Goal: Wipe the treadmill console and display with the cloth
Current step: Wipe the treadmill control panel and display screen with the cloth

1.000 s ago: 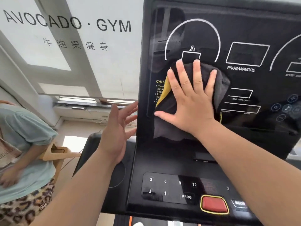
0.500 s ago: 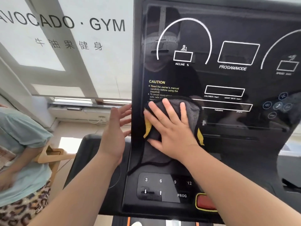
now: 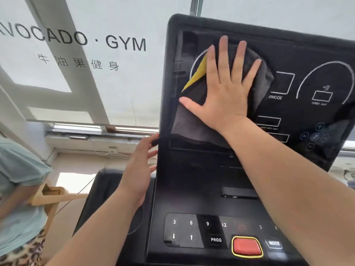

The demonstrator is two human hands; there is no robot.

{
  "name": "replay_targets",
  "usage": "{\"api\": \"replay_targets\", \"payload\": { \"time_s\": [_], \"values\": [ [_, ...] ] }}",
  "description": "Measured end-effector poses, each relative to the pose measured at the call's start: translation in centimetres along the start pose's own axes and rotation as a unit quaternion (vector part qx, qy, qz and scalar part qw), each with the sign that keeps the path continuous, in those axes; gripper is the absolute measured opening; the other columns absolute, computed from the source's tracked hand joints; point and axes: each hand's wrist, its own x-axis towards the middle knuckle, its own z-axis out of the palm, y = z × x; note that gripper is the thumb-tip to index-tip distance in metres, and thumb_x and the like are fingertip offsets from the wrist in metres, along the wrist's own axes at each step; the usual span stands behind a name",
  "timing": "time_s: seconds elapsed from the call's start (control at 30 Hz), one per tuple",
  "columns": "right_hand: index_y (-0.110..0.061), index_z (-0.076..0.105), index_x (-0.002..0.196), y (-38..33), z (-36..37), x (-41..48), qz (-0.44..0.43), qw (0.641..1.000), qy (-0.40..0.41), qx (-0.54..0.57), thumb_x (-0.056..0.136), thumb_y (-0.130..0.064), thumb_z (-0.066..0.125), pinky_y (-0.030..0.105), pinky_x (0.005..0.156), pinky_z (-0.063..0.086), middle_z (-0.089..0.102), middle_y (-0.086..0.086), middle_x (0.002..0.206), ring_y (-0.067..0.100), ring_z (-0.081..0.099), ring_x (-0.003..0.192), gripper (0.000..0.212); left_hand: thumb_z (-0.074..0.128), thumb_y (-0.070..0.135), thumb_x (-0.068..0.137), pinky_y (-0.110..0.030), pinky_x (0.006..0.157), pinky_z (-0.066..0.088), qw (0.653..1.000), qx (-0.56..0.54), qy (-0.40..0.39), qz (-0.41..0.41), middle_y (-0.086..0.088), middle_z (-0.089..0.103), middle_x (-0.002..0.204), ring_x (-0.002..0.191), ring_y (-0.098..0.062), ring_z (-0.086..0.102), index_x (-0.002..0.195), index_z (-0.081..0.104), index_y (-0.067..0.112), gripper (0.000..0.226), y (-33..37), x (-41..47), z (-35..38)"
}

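The black treadmill display (image 3: 299,54) stands upright ahead, with the console button panel (image 3: 192,229) and a red stop button (image 3: 246,246) below it. My right hand (image 3: 224,89) lies flat, fingers spread, pressing a dark grey cloth with a yellow edge (image 3: 190,120) against the upper left part of the display. My left hand (image 3: 138,169) is beside the display's left edge, fingers apart, its fingertips at or just behind that edge; it holds nothing.
A person in a light green shirt and leopard-print bottoms (image 3: 17,189) stands at the left, near a wooden piece (image 3: 51,194). A white blind with "AVOCADO · GYM" lettering (image 3: 96,43) hangs behind the treadmill.
My right hand slid the cloth from the upper display down to its lower left, then back up to the upper left. My left hand stayed by the left edge.
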Motion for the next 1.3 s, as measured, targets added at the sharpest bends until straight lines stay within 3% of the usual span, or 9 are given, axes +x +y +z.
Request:
{"api": "replay_targets", "payload": {
  "time_s": [0.17, 0.23, 0.33, 0.43, 0.53, 0.83, 1.0, 1.17, 1.3],
  "values": [
    [-0.017, 0.009, 0.165, -4.1, 0.4, 0.7, -0.115, 0.993, 0.006, 0.003, 0.089, -0.081, 0.037, 0.073, 0.120, 0.001, 0.005, 0.007, 0.174, 0.042, 0.001, 0.158, 0.103, 0.023, 0.057, 0.105, -0.038, 0.088, 0.046, 0.997, 0.026, 0.071, -0.013, 0.012, 0.069, 0.118, 0.116, -0.014, 0.061, 0.109, 0.068, 0.044, 0.047, 0.7, 1.0, -0.1],
    [-0.019, 0.011, 0.165, -3.7, 1.3, -1.2, -0.147, 0.989, 0.006, 0.010, 0.092, -0.075, 0.040, 0.070, 0.121, 0.001, 0.006, 0.004, 0.174, 0.039, 0.002, 0.159, 0.096, 0.026, 0.059, 0.100, -0.037, 0.096, 0.043, 0.992, 0.066, 0.108, 0.021, 0.011, 0.064, 0.125, 0.120, -0.015, 0.057, 0.111, 0.067, 0.043, 0.045, 1.0, 1.3, 0.1],
    [-0.022, 0.009, 0.165, -1.9, 3.2, -5.9, -0.181, 0.983, -0.012, 0.007, 0.092, -0.072, 0.046, 0.069, 0.122, -0.005, 0.005, 0.001, 0.174, 0.036, 0.000, 0.159, 0.096, 0.024, 0.065, 0.093, -0.037, 0.117, 0.032, 0.973, 0.162, 0.124, 0.106, 0.008, 0.054, 0.143, 0.134, -0.013, 0.046, 0.136, 0.057, 0.035, 0.062, 1.4, 1.7, 0.8],
    [-0.025, 0.008, 0.164, 1.5, 4.7, -10.4, -0.184, 0.983, -0.019, -0.014, 0.088, -0.076, 0.051, 0.070, 0.121, -0.006, 0.002, -0.002, 0.173, 0.034, 0.000, 0.159, 0.101, 0.026, 0.058, 0.094, -0.033, 0.121, 0.023, 0.938, 0.257, 0.125, 0.196, 0.010, 0.043, 0.152, 0.142, -0.009, 0.033, 0.150, 0.043, 0.025, 0.067, 2.3, 1.5, 2.6],
    [-0.025, 0.010, 0.164, 6.0, 4.6, -11.9, -0.143, 0.989, -0.025, -0.037, 0.082, -0.083, 0.050, 0.074, 0.119, -0.003, 0.001, -0.004, 0.172, 0.036, 0.000, 0.159, 0.108, 0.024, 0.062, 0.093, -0.033, 0.124, 0.016, 0.913, 0.308, 0.102, 0.248, 0.001, 0.034, 0.161, 0.150, -0.014, 0.023, 0.157, 0.031, 0.016, 0.079, 2.6, 1.1, 4.4],
    [-0.016, -0.006, 0.164, 11.8, 0.0, -1.4, 0.112, 0.994, -0.014, -0.006, 0.077, -0.092, 0.034, 0.080, 0.115, 0.001, -0.010, 0.011, 0.173, 0.047, -0.009, 0.156, 0.122, 0.019, 0.067, 0.092, -0.022, 0.118, -0.001, 0.931, 0.294, 0.101, 0.190, 0.010, 0.012, 0.169, 0.151, 0.001, 0.002, 0.162, 0.000, 0.030, 0.081, 2.7, 0.9, 5.4],
    [-0.017, -0.007, 0.164, 8.9, -1.1, 2.1, 0.012, 0.999, 0.007, 0.030, 0.081, -0.092, 0.035, 0.077, 0.116, -0.007, -0.010, 0.005, 0.173, 0.043, -0.011, 0.157, 0.119, 0.020, 0.060, 0.095, -0.033, 0.124, 0.010, 0.922, 0.308, 0.151, 0.180, -0.001, 0.030, 0.159, 0.150, -0.015, 0.018, 0.161, 0.015, 0.020, 0.078, 3.0, 1.3, 6.5],
    [-0.020, 0.005, 0.165, 7.3, 1.1, -1.7, -0.164, 0.986, 0.005, 0.008, 0.088, -0.083, 0.036, 0.072, 0.120, -0.002, -0.002, 0.003, 0.174, 0.037, -0.006, 0.159, 0.104, 0.016, 0.065, 0.093, -0.032, 0.122, 0.016, 0.920, 0.285, 0.194, 0.184, 0.002, 0.041, 0.148, 0.143, -0.011, 0.026, 0.158, 0.030, 0.018, 0.082, 3.0, 1.8, 7.3],
    [-0.025, 0.010, 0.165, 9.1, 2.9, -6.1, -0.216, 0.976, -0.004, 0.017, 0.087, -0.081, 0.046, 0.073, 0.119, -0.007, 0.002, 0.000, 0.174, 0.038, -0.005, 0.159, 0.103, 0.018, 0.067, 0.092, -0.047, 0.111, 0.034, 0.907, 0.337, 0.174, 0.184, 0.000, 0.055, 0.124, 0.124, -0.018, 0.040, 0.137, 0.050, 0.018, 0.074, 4.4, 1.7, 7.3]
  ]
}}
